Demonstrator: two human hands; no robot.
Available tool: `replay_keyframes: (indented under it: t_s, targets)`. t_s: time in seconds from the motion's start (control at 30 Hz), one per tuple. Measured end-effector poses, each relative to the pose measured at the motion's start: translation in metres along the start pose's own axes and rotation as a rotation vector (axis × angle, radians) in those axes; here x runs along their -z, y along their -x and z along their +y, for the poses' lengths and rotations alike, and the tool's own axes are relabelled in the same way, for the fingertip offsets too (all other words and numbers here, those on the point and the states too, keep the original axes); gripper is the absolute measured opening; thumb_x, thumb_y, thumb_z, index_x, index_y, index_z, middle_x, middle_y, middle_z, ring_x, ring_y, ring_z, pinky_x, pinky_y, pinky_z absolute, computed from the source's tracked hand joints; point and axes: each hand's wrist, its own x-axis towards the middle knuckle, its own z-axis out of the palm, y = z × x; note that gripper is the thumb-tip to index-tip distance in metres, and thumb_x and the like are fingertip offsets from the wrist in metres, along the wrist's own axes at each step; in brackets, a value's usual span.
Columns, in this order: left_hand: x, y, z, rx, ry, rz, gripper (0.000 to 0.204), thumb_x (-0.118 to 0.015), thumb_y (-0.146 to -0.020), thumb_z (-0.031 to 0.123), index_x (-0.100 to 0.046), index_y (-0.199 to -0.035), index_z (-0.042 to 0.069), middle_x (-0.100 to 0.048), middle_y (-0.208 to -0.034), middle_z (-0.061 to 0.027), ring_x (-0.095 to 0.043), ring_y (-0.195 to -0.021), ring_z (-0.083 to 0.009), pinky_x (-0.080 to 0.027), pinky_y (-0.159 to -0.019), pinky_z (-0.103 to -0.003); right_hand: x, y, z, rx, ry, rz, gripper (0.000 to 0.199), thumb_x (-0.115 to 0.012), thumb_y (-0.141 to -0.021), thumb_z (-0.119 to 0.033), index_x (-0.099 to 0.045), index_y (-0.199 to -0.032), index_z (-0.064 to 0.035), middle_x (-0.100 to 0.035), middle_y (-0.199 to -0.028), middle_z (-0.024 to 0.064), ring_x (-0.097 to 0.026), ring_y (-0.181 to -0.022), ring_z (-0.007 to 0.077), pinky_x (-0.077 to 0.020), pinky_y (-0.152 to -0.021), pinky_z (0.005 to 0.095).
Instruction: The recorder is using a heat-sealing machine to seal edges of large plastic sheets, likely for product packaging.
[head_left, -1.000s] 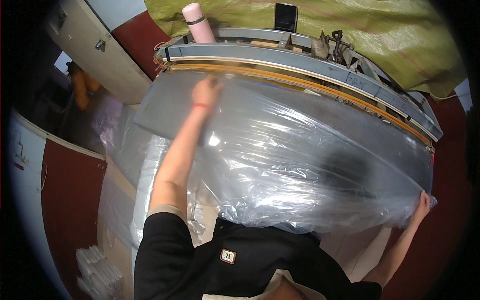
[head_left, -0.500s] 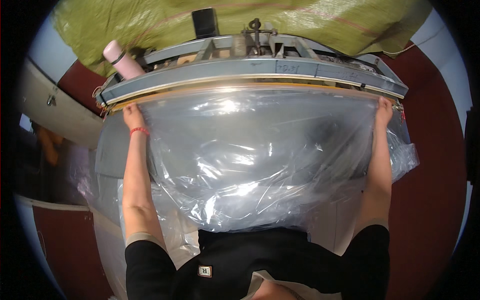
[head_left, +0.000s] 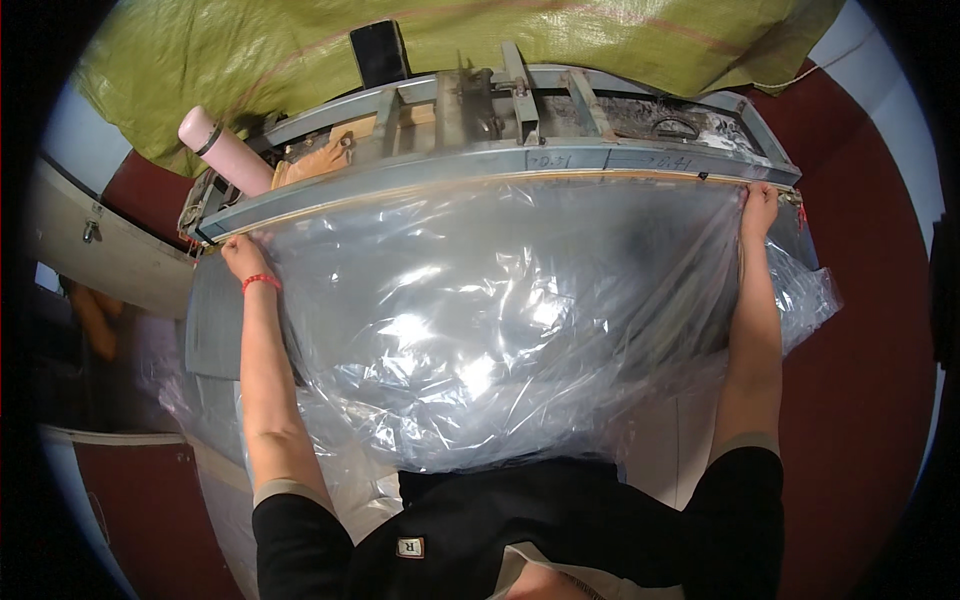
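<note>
A wide sheet of clear plastic film stretches between my hands, with its far edge at a long grey metal bar. My left hand, with a red bracelet at the wrist, is closed on the film's far left corner, just in front of the bar's left end. At the right end of the bar, my right hand pinches the other far corner. The film is fairly smooth along the bar and crumples into shiny folds toward my body. A pale strip runs along the bar's lower edge, against the film.
Behind the bar is a metal frame with crosspieces. A pink bottle leans at its left, beside an orange-tan cloth or glove. A black phone-like slab stands before a yellow-green woven sheet. A padlocked pale door is at left.
The metal bar has come down and nearer, hiding most of the orange strip beneath it. My left hand sits slightly lower and farther left. Both hands keep hold of the film.
</note>
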Motion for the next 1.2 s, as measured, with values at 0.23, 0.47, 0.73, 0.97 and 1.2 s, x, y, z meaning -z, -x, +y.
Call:
replay_keyframes:
  t_s: [0.23,0.47,0.73,0.97,1.2]
  targets:
    - [0.031,0.024,0.056,0.478,-0.429,-0.495,0.032,-0.039,-0.087,0.029,-0.051,-0.090,-0.001,-0.055,-0.064,-0.0082,-0.051,-0.048,-0.0163,-0.043,-0.045,-0.027,0.035,0.020,-0.022,0.189,0.064,-0.189,0.019,-0.058,-0.077,-0.017,-0.054,-0.072,0.0003,-0.053,-0.064,0.0013,-0.049,-0.058,0.0086,-0.0386,-0.053,0.0210]
    - [0.041,0.079,0.066,0.352,-0.324,-0.612,0.011,-0.051,-0.081,0.016,-0.057,-0.080,0.008,-0.050,-0.064,0.0032,-0.044,-0.055,-0.0051,-0.034,-0.047,-0.019,0.165,0.112,-0.036,0.226,0.399,0.027,0.031,-0.058,-0.079,-0.019,-0.049,-0.060,0.0033,-0.042,-0.055,-0.0001,-0.033,-0.055,0.0076,-0.0302,-0.050,0.0240]
    - [0.001,0.180,0.108,0.028,-0.142,-0.990,0.017,-0.061,-0.073,0.005,-0.053,-0.088,0.006,-0.049,-0.072,0.0054,-0.044,-0.066,-0.0023,-0.036,-0.059,-0.017,0.233,0.145,-0.015,0.049,0.853,-0.010,0.027,-0.056,-0.079,-0.026,-0.059,-0.089,-0.0007,-0.059,-0.086,0.0150,-0.057,-0.080,0.0255,-0.0434,-0.071,0.0316]
    - [0.008,0.214,0.152,-0.003,-0.074,-1.095,0.026,-0.064,-0.073,0.005,-0.052,-0.095,0.005,-0.043,-0.064,0.0079,-0.038,-0.059,0.0005,-0.032,-0.053,-0.014,-0.024,0.226,-0.244,0.239,-0.189,-1.013,0.037,-0.064,-0.073,-0.017,-0.052,-0.107,-0.0067,-0.055,-0.102,0.0073,-0.054,-0.086,0.0129,-0.0436,-0.073,0.0259]
    - [0.025,0.211,0.164,-0.032,-0.205,-1.279,0.019,-0.060,-0.077,0.009,-0.051,-0.093,0.003,-0.049,-0.070,0.0034,-0.045,-0.063,-0.0030,-0.039,-0.058,-0.017,-0.136,0.298,-0.297,0.359,-0.273,-1.651,0.022,-0.057,-0.077,-0.016,-0.055,-0.096,-0.0036,-0.059,-0.085,0.0029,-0.054,-0.075,0.0108,-0.0433,-0.069,0.0252]
